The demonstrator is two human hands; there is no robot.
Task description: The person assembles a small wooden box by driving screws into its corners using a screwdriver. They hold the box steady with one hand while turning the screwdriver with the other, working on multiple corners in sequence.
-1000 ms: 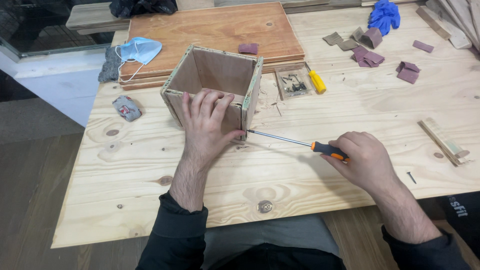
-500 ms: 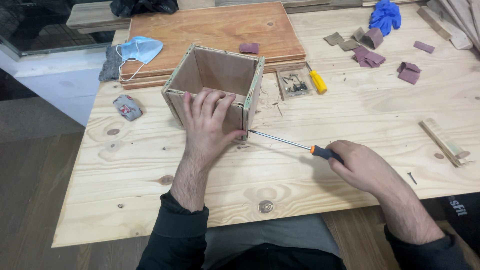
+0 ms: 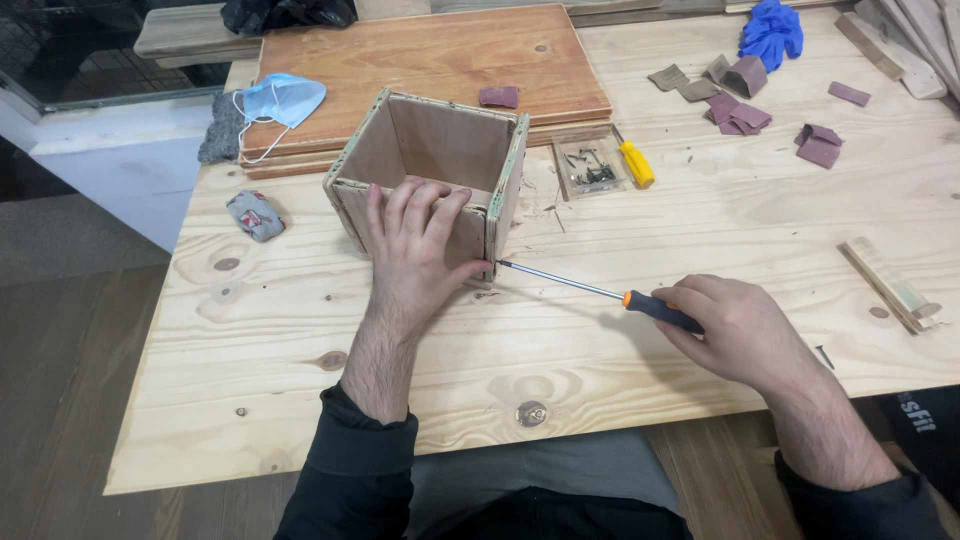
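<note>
Plywood box (image 3: pixel 430 170), open-topped, square, rough green-streaked edges: centre of frame, on pale knotty pine counter (image 3: pixel 300 330). Left hand (image 3: pixel 415 250): grip released, fingers spread flat against near wall. Right hand (image 3: pixel 735 330): grip clenched around screwdriver (image 3: pixel 600 292), orange-black handle, thin steel shaft, tip at box's lower right corner.

My left hand (image 3: pixel 415 250) lies on the near wall of the open box (image 3: pixel 430 180) on the worktop (image 3: pixel 620 400). My right hand (image 3: pixel 735 330), to its right, holds a screwdriver (image 3: pixel 600 292) whose tip meets the box's near right corner. Behind the box lies a board (image 3: pixel 430 60).
</note>
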